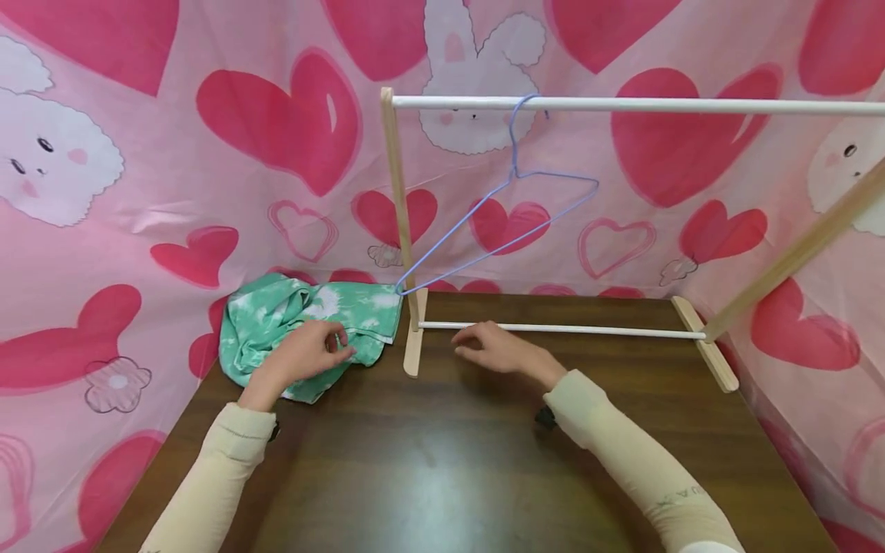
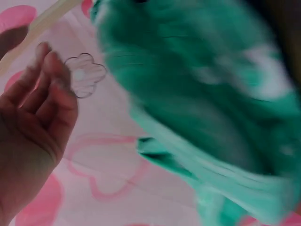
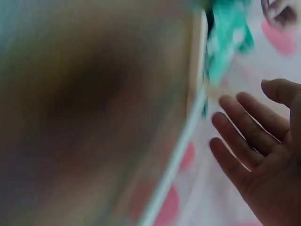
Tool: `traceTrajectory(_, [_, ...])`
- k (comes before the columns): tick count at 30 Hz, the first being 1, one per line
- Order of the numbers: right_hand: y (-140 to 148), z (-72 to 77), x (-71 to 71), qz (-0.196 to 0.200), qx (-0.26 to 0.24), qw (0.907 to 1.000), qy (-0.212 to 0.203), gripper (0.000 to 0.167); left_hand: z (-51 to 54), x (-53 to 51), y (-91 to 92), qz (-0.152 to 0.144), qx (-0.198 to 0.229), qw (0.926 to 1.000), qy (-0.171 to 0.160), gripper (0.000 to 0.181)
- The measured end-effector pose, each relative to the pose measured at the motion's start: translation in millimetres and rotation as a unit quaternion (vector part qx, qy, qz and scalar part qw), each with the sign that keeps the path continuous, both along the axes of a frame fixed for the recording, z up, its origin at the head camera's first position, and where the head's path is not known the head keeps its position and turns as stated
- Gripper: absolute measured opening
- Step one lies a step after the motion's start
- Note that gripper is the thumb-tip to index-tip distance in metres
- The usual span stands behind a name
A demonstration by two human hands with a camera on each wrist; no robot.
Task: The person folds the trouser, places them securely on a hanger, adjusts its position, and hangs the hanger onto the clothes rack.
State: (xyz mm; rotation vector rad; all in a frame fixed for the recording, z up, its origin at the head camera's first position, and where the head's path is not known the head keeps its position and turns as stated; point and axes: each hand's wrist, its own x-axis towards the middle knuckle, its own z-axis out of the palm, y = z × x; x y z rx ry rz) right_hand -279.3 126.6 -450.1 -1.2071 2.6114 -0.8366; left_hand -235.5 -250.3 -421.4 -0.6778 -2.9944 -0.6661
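Observation:
A crumpled green and white tie-dye garment lies on the table at the left. Over its front part hovers my left hand, fingers loosely bent, holding nothing. In the left wrist view, that hand is apart from the blurred green fabric. My right hand is near the rack's lower white bar, its palm empty. The right wrist view shows this hand with fingers extended and slightly spread. A blue wire hanger hangs from the rack's upper bar, between and beyond both hands.
The rack's left wooden post and foot stand beside the garment. Its right post slants at the far right, and a lower white bar joins the two sides. Pink heart-patterned fabric surrounds the brown table.

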Motion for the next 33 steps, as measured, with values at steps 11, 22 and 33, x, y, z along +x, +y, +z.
traceTrajectory(11, [-83.6,-28.8,44.1,0.057,-0.003,0.9983,-0.014,0.041,-34.3,49.6,-24.1,-0.015,-0.087,0.9955,0.034,0.045])
traceTrajectory(22, [-104.3,-34.8,59.9,0.077,0.017,0.9967,-0.019,0.045,-46.8,48.1,-40.1,-0.014,-0.075,0.9954,0.057,0.022])
traceTrajectory(33, [-120.1,-22.3,62.4,0.108,-0.032,0.9936,-0.002,0.074,-22.9,46.0,-33.9,-0.088,0.065,0.9800,0.166,0.024])
